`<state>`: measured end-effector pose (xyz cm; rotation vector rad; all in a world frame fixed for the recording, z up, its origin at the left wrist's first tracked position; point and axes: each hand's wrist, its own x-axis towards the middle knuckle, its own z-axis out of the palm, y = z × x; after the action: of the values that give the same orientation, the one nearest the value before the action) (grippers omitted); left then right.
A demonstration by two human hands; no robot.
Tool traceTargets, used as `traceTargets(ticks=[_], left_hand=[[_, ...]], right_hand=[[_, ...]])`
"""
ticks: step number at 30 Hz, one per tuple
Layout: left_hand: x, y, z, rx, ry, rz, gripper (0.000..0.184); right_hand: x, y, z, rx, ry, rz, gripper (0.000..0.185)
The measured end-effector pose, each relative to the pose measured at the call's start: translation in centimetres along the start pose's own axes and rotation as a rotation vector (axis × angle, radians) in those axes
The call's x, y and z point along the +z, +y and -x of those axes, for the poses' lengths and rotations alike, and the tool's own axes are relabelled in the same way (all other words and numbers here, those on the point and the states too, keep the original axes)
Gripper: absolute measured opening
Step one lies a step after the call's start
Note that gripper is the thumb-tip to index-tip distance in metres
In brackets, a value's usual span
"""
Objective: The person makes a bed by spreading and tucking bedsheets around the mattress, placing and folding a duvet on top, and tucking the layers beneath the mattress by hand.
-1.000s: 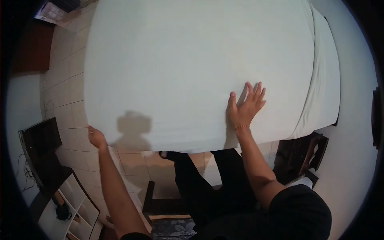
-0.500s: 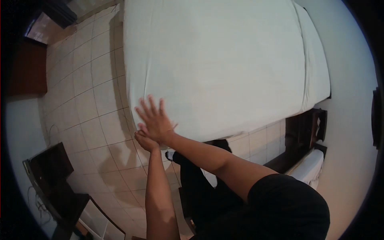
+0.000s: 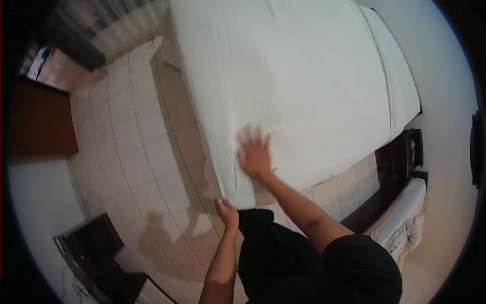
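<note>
A white bedsheet [image 3: 309, 86] covers the bed's mattress, with a few creases near the closest corner. My right hand [image 3: 255, 156] lies over the sheet near that corner, fingers spread and slightly blurred, palm down. At the corner's lower tip, my left hand [image 3: 228, 213] has its fingers closed on the edge of the sheet. Beside it, a loose fold of the sheet hangs over the mattress side.
Pale floor tiles [image 3: 126, 126] run along the bed's left side. A dark chair-like piece [image 3: 96, 243] stands at lower left, and a reddish-brown cabinet [image 3: 43, 119] further up. Dark wooden furniture [image 3: 395, 157] is at the bed's right end, near a white padded item [image 3: 402, 213].
My hands, close together before, are now apart: the right lies further in on the sheet, the left at the corner tip. The view has shifted, and the bed appears turned.
</note>
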<state>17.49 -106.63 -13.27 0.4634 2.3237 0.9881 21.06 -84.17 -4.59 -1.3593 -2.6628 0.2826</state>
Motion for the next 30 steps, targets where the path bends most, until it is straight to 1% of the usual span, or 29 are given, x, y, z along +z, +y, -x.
traceTargets(ticks=[1,3,5,7,8,9,10,11,12,13,14,16,18,19,20,22,23,24,26,27,28,30], left_hand=[[-1.2,-0.7,0.0,-0.099,-0.133,0.014,0.021],[-5.2,-0.8,-0.6,-0.151,-0.249,0.203,0.022],[-10.7,-1.5,-2.6,-0.070,-0.247,0.120,0.022],[-16.4,-4.6,-5.3,-0.005,-0.240,0.046,0.022],[-19.6,-4.8,-6.5,-0.085,-0.256,0.061,0.019],[-22.8,-4.9,-7.7,-0.163,-0.275,0.075,0.016],[-26.1,-6.6,-9.0,-0.214,-0.231,0.182,0.016],[-27.8,-7.1,-11.0,-0.265,-0.190,0.295,0.016],[-29.2,-4.5,-12.0,-0.324,-0.182,0.300,0.020],[-31.3,-0.3,-12.1,-0.384,-0.171,0.302,0.023],[-32.5,1.6,-13.1,-0.386,-0.169,0.244,0.022],[-34.5,1.9,-16.6,-0.363,-0.183,0.187,0.021],[-36.0,-1.0,-21.4,-0.207,-0.313,0.177,0.019],[-36.8,-1.9,-23.9,-0.183,-0.327,0.187,0.019],[-37.4,-2.5,-25.9,-0.255,-0.383,0.269,0.019],[-38.8,-2.4,-31.2,-0.394,-0.489,0.428,0.028],[-39.4,-1.5,-35.0,-0.365,-0.499,0.437,0.028],[-40.3,-0.7,-38.2,-0.214,-0.526,0.301,0.023],[-42.2,1.5,-43.5,0.070,-0.555,0.020,0.018],[-42.7,5.2,-45.9,0.073,-0.498,0.015,0.017],[-43.4,9.3,-47.9,0.070,-0.441,0.009,0.018],[-43.3,11.5,-55.0,0.277,-0.386,-0.088,0.018]], right_hand=[[0.5,-1.8,0.4,-0.141,-0.108,-0.041,0.051],[1.5,-4.3,1.3,-0.310,-0.166,-0.108,0.051],[2.4,-6.3,1.4,-0.523,-0.408,0.028,0.052],[3.0,-7.3,-0.2,-0.671,-1.149,-0.320,0.047],[3.1,-7.1,-0.7,-0.640,-1.118,-0.332,0.047],[2.9,-6.5,-0.8,-0.476,-0.738,-0.491,0.048],[2.4,-5.5,-1.0,-0.310,-0.348,-0.612,0.049],[1.5,-4.4,-1.5,-0.148,0.051,-0.701,0.049],[-0.4,-4.2,-2.0,-0.126,0.088,-0.686,0.049],[-2.7,-4.5,-2.2,0.230,0.120,-0.461,0.051],[-4.7,-4.5,-2.4,0.582,0.144,-0.231,0.053],[-2.2,-5.3,1.4,0.289,-0.183,-0.081,0.056],[-1.7,-7.4,3.4,0.126,-0.397,-0.119,0.055],[-0.3,-8.4,3.7,0.086,-0.406,-0.135,0.055],[0.7,-9.2,3.9,0.045,-0.420,-0.147,0.055],[1.7,-11.1,3.1,-0.277,-0.914,0.247,0.060],[1.8,-11.9,2.7,-0.200,-0.854,0.206,0.063],[1.9,-13.1,3.0,-0.132,-0.801,0.162,0.067],[8.5,-14.6,3.8,0.162,-0.692,0.075,0.070],[8.6,-15.4,1.0,0.161,-0.676,0.082,0.070],[8.1,-15.7,-2.1,0.255,-0.731,0.020,0.062],[7.4,-15.9,-8.0,0.442,-0.851,-0.122,0.046]])
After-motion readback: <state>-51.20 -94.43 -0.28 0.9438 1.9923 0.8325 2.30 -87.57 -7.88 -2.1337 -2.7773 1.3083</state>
